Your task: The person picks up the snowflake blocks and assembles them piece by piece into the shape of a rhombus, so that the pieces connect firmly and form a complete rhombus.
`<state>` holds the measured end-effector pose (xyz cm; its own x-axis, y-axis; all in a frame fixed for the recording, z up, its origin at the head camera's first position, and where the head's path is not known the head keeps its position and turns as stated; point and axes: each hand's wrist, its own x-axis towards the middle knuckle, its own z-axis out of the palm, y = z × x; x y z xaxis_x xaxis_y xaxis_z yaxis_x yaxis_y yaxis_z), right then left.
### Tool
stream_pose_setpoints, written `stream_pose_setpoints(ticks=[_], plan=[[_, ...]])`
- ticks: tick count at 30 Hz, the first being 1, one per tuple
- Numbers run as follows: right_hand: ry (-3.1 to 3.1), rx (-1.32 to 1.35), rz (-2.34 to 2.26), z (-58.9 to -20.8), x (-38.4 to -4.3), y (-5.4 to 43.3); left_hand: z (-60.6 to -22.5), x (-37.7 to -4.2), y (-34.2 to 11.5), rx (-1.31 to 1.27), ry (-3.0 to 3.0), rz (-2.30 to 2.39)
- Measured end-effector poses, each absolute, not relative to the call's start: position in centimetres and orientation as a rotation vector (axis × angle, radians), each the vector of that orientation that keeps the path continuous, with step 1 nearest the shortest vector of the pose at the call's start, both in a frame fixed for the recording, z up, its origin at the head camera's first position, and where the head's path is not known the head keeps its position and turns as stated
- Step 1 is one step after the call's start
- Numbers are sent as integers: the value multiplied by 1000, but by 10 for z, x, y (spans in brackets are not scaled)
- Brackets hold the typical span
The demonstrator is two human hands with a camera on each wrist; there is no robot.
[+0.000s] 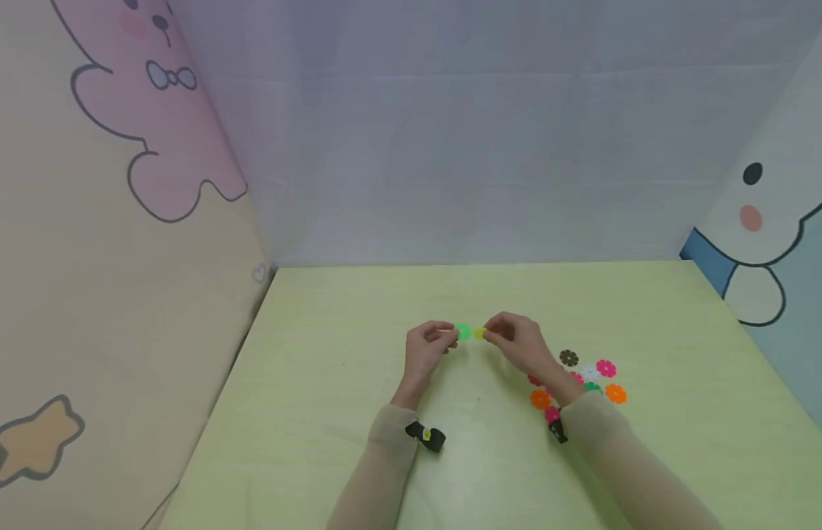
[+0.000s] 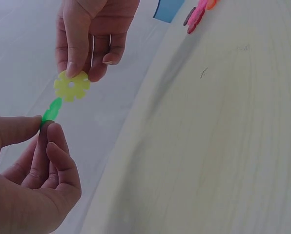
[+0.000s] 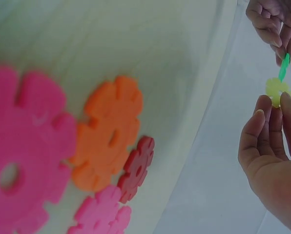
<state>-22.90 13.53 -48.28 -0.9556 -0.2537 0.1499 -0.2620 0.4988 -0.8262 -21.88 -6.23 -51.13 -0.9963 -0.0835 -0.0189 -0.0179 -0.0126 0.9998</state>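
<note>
Between thumb and fingers, my left hand (image 1: 427, 349) pinches a bright green notched disc (image 1: 462, 331). My right hand (image 1: 519, 344) pinches a yellow notched disc (image 1: 480, 333) with a small hole in its middle. Both discs are held above the table, close together. In the left wrist view the green snowflake disc (image 2: 51, 110) is seen nearly edge-on, just below the yellow disc (image 2: 71, 87), which faces the camera. Whether their edges touch is hard to tell. Fingertips cover part of each disc.
Several loose notched discs lie on the table (image 1: 331, 316) around and beneath my right forearm. Among them are a brown disc (image 1: 568, 358), an orange disc (image 1: 616, 394) and a pink disc (image 1: 606, 368). A pale curtain (image 1: 477, 162) hangs behind the table.
</note>
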Motion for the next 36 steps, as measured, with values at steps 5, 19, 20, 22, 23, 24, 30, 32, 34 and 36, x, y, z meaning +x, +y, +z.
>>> stream_pose_setpoints(ticks=[5,19,20,22,23,24,30,32,34,36], plan=[[-2682,476,1491,-487,-227,130,-513,-217,-64,97,-2170,-2214],[-2687,478,1525,-489,-224,121,-522,-215,-72,56,-2166,-2227],[-2683,479,1528,-489,-224,120,-521,-215,-73,56,-2168,-2222],[-2664,495,1531,-489,-224,117,-520,-214,-75,51,-2161,-2218],[-2653,503,1528,-490,-224,116,-519,-213,-77,52,-2157,-2216],[-2641,515,1524,-490,-225,114,-518,-213,-78,51,-2150,-2216],[-2592,567,1485,-492,-225,112,-515,-212,-79,54,-2112,-2239],[-2585,554,1465,-492,-224,115,-514,-213,-76,42,-2101,-2254],[-2573,542,1447,-492,-223,118,-512,-213,-72,26,-2094,-2270],[-2560,528,1436,-491,-222,122,-510,-213,-68,5,-2091,-2278]])
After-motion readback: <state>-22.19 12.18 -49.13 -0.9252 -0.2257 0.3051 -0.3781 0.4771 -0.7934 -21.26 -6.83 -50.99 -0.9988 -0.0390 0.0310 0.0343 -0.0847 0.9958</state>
